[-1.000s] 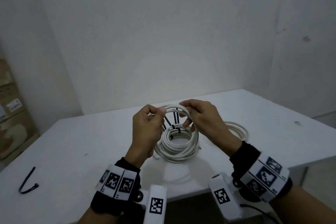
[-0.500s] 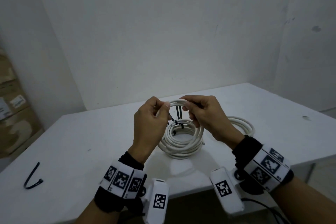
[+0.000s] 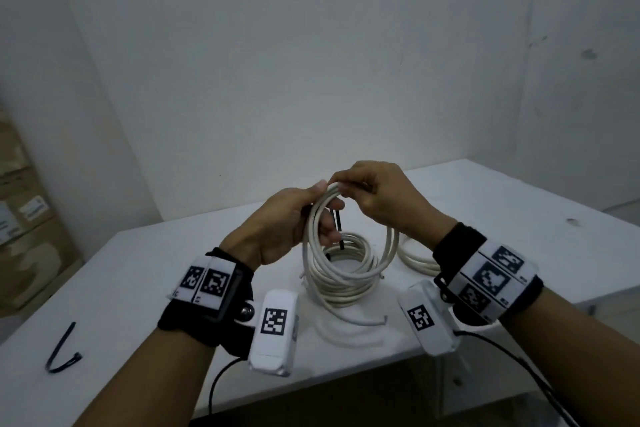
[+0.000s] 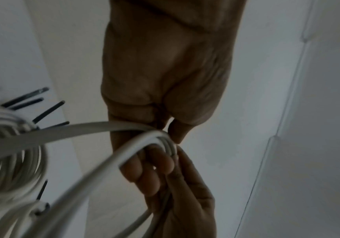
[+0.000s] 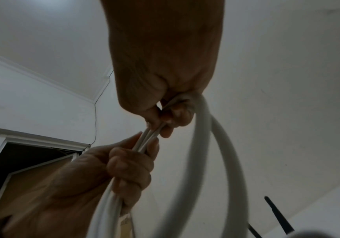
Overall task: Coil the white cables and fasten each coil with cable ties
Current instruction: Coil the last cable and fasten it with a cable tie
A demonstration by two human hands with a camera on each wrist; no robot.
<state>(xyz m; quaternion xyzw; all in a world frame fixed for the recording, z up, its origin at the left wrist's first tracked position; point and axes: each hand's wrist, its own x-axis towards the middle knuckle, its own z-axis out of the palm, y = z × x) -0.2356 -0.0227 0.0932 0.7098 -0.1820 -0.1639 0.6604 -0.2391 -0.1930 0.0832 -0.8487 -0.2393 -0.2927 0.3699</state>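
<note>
Left wrist view alone shows tied coil's (image 4: 12,169) ties, blurred.

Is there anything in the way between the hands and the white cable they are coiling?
No. Both hands already grip the held coil at its top: the left hand and right hand sit side by side on the loops. The tied coil with black cable ties lies on the table behind, not between.

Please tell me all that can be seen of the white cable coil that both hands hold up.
The held coil is round white cable with a smooth plastic look, wound in several loose loops. It hangs upright above the white table. The left hand and right hand grip its top, side by side. One free end sticks out below. No tie shows on it.
</note>
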